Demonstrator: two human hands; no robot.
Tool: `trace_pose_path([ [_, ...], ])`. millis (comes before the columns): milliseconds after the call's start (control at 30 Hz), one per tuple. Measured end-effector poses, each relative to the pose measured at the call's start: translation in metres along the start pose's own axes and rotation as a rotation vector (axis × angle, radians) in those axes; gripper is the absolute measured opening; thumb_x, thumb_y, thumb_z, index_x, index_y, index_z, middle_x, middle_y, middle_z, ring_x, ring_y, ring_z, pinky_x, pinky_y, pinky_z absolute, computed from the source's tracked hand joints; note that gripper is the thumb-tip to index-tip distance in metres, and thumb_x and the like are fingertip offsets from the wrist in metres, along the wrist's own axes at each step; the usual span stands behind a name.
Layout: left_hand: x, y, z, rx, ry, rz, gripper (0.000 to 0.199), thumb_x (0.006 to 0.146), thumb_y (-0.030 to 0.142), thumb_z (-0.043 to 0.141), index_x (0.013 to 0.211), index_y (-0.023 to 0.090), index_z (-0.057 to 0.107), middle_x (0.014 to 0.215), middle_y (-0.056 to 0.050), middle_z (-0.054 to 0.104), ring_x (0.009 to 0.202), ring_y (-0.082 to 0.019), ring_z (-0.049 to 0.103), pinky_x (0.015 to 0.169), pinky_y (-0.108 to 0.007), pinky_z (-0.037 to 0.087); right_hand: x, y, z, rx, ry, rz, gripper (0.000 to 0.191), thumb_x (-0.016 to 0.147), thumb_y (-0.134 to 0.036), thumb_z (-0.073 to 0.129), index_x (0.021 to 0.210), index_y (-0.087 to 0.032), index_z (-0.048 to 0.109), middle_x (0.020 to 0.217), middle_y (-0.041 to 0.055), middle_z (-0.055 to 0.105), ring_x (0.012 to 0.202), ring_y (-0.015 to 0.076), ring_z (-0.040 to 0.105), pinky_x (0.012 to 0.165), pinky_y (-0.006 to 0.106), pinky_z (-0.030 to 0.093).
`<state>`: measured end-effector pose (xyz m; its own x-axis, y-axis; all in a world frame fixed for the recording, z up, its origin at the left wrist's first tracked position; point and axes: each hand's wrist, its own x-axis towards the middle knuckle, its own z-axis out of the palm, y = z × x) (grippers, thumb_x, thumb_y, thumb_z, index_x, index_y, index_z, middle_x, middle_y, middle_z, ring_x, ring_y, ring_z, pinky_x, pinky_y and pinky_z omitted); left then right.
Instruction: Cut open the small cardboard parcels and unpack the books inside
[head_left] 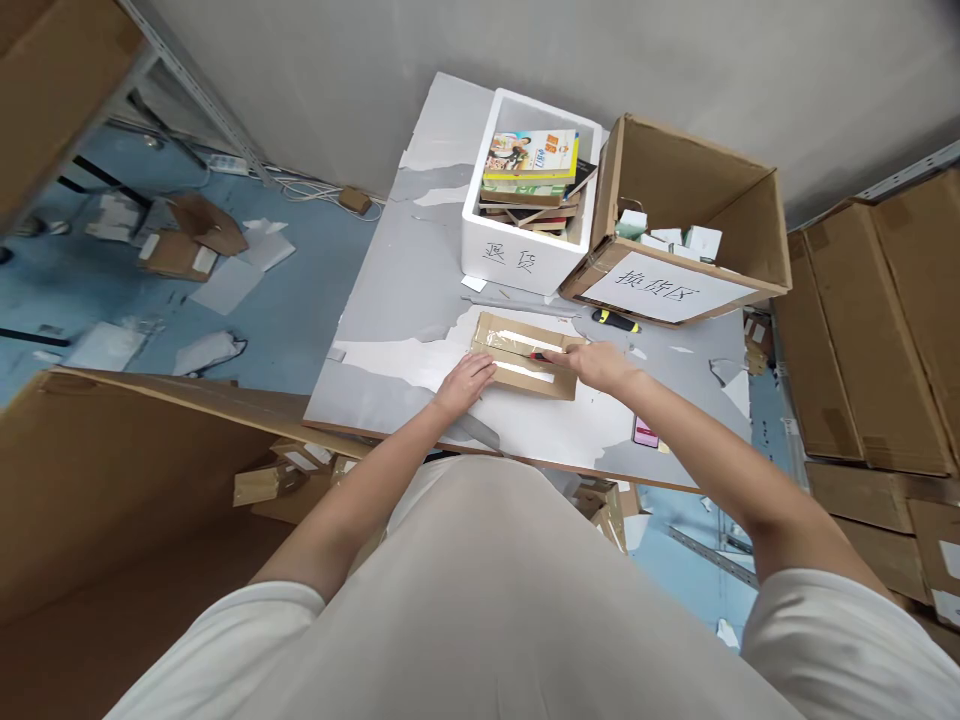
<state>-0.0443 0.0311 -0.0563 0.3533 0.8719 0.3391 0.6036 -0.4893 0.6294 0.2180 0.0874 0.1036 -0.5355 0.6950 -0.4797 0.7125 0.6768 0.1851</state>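
A flat brown cardboard box [525, 380] with clear tape and white strips lies on the grey and white table [405, 390]. My left hand [466, 384] rests at its left edge, fingers laid on the cardboard. My right hand [596, 366] is closed around a small red cutter [538, 356], whose tip is at the tape seam near the middle of the box. Most of the cutter is hidden by my fingers. Behind the box, a black and yellow utility knife [616, 321] lies on the table.
A white foam box [525, 255] of books and a large carton [694, 180] holding small white boxes stand at the back. A phone [645, 431] lies front right. Stacked cartons [870, 330] stand right; an open carton [135, 470] is at left.
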Motion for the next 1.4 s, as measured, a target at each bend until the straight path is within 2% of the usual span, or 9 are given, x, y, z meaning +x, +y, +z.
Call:
trace_pose_path([
  [167, 0.004, 0.0, 0.0, -0.02, -0.009, -0.042, 0.033, 0.094, 0.042, 0.043, 0.11, 0.023, 0.065, 0.12, -0.012, 0.064, 0.123, -0.024, 0.053, 0.109, -0.054, 0.036, -0.054, 0.045, 0.04, 0.023, -0.036, 0.109, 0.057, 0.091, -0.016, 0.041, 0.143, -0.04, 0.037, 0.098, 0.0083, 0.069, 0.071, 0.0193, 0.066, 0.057, 0.026, 0.034],
  [367, 0.007, 0.005, -0.003, 0.047, -0.07, -0.086, 0.037, 0.093, 0.046, 0.041, 0.111, 0.024, 0.064, 0.123, -0.011, 0.063, 0.125, -0.025, 0.051, 0.109, -0.053, 0.034, -0.093, 0.057, 0.088, 0.102, 0.072, 0.161, 0.071, 0.086, -0.006, 0.037, 0.147, -0.042, 0.027, 0.104, 0.007, 0.067, 0.07, 0.017, 0.064, 0.058, 0.026, 0.037],
  [467, 0.01, 0.01, -0.007, 0.11, -0.104, -0.081, 0.036, 0.093, 0.043, 0.04, 0.111, 0.024, 0.064, 0.123, -0.01, 0.063, 0.124, -0.026, 0.051, 0.108, -0.051, 0.035, -0.11, 0.07, 0.113, 0.21, 0.124, 0.202, 0.065, 0.087, -0.009, 0.039, 0.144, -0.04, 0.035, 0.1, 0.0068, 0.068, 0.072, 0.018, 0.064, 0.061, 0.027, 0.04],
  [600, 0.014, 0.02, -0.014, 0.226, -0.152, -0.036, 0.036, 0.089, 0.044, 0.045, 0.112, 0.023, 0.063, 0.121, -0.012, 0.062, 0.119, -0.028, 0.053, 0.105, -0.049, 0.037, -0.116, 0.071, 0.154, 0.686, 0.378, 0.271, 0.049, 0.094, -0.03, 0.039, 0.143, -0.029, 0.041, 0.098, 0.0073, 0.07, 0.076, 0.0196, 0.063, 0.067, 0.032, 0.049],
  [733, 0.028, 0.032, -0.016, 0.335, -0.193, -0.028, 0.058, 0.076, 0.061, 0.059, 0.118, 0.022, 0.06, 0.122, -0.016, 0.059, 0.118, -0.036, 0.051, 0.103, -0.052, 0.033, -0.093, 0.036, 0.183, 1.309, 0.524, 0.368, 0.057, 0.092, -0.045, 0.043, 0.144, -0.024, 0.039, 0.097, 0.0049, 0.069, 0.053, 0.0114, 0.056, 0.057, 0.031, 0.052],
  [833, 0.046, 0.038, -0.011, 0.358, -0.211, 0.001, 0.091, 0.06, 0.073, 0.066, 0.131, 0.02, 0.05, 0.137, -0.02, 0.047, 0.129, -0.041, 0.039, 0.109, -0.054, 0.023, -0.077, 0.012, 0.19, 1.596, 0.543, 0.388, 0.064, 0.088, -0.052, 0.048, 0.144, -0.022, 0.04, 0.101, 0.0062, 0.068, 0.048, 0.0078, 0.051, 0.045, 0.025, 0.047],
  [1000, 0.071, 0.04, -0.003, 0.446, -0.29, -0.026, 0.127, 0.043, 0.082, 0.067, 0.145, 0.015, 0.032, 0.153, -0.024, 0.022, 0.14, -0.047, 0.018, 0.111, -0.06, 0.006, -0.072, -0.002, 0.192, 1.781, 0.529, 0.393, 0.071, 0.084, -0.055, 0.052, 0.146, -0.023, 0.037, 0.097, 0.0062, 0.068, 0.048, 0.0069, 0.05, 0.037, 0.021, 0.041],
  [1167, 0.077, 0.041, -0.002, 0.551, -0.4, -0.087, 0.132, 0.044, 0.083, 0.066, 0.148, 0.014, 0.025, 0.155, -0.024, 0.019, 0.142, -0.046, 0.014, 0.111, -0.06, 0.004, -0.072, -0.007, 0.191, 1.82, 0.482, 0.379, 0.071, 0.085, -0.053, 0.052, 0.147, -0.026, 0.034, 0.098, 0.0067, 0.067, 0.048, 0.0069, 0.05, 0.036, 0.02, 0.041],
  [1400, 0.077, 0.039, 0.002, 0.548, -0.355, -0.12, 0.126, 0.044, 0.078, 0.07, 0.147, 0.017, 0.03, 0.155, -0.021, 0.022, 0.141, -0.045, 0.017, 0.112, -0.06, 0.007, -0.075, -0.007, 0.193, 1.767, 0.375, 0.297, 0.061, 0.087, -0.043, 0.051, 0.145, -0.03, 0.039, 0.08, 0.0002, 0.063, 0.041, 0.0046, 0.043, 0.038, 0.02, 0.04],
])
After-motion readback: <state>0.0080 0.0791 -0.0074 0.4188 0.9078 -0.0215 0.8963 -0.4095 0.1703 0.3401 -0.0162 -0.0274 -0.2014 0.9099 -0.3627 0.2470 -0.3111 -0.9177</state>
